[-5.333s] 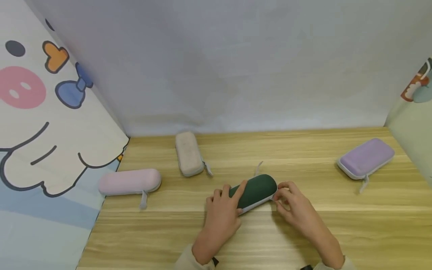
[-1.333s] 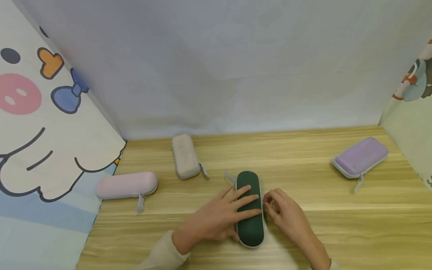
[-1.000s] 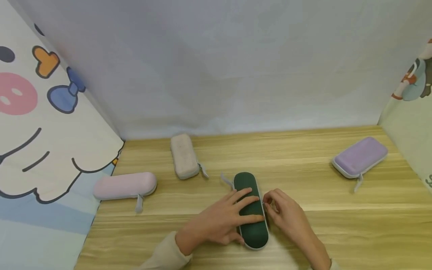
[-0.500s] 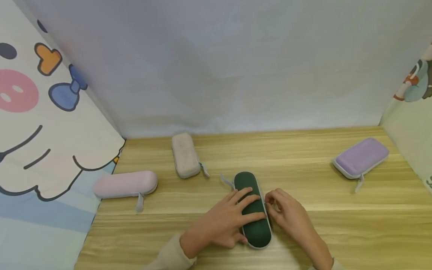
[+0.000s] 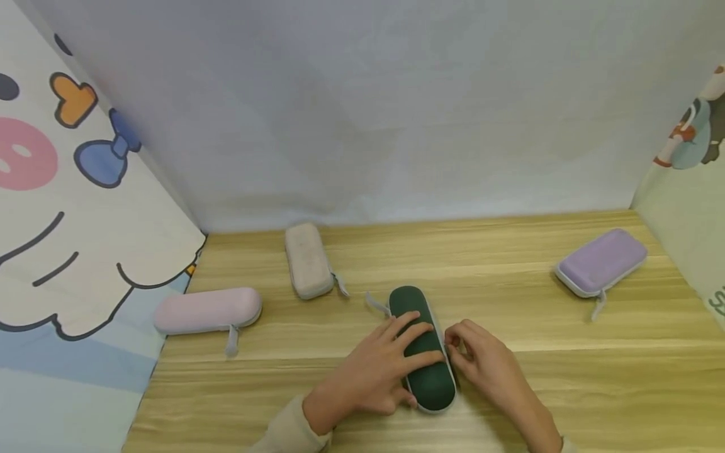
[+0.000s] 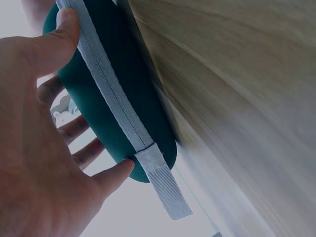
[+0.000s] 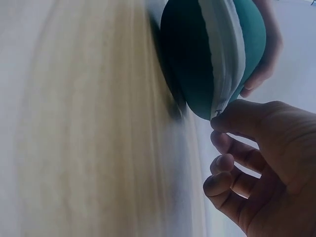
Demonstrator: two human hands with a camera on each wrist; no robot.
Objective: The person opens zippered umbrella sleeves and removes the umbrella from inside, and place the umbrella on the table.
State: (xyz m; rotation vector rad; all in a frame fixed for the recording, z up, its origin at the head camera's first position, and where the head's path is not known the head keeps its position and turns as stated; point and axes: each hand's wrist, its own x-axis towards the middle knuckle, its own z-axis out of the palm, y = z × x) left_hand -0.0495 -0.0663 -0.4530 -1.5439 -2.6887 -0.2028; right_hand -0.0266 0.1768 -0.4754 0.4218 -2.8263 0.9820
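A dark green zip case with a grey zipper band lies on the wooden table, its long axis running away from the person. From the left, my left hand grips it, several fingers spread over its top. In the left wrist view the thumb rests on the zipper band, while the little finger touches near the fabric tab. At the case's right side, my right hand pinches at the zipper with thumb and index finger. The right wrist view shows those fingertips covering most of the zipper pull; the other fingers curl loosely.
A pink zip case lies at the left table edge. Behind the green one, to its left, is a beige zip case. A purple zip case sits at the far right. A grey cloth backdrop borders the table's back.
Since the earliest frame the green case has turned counterclockwise, and my left hand has shifted to reach across it. My right hand's pinch moved from its end to mid-side. The latest frames barely differ.
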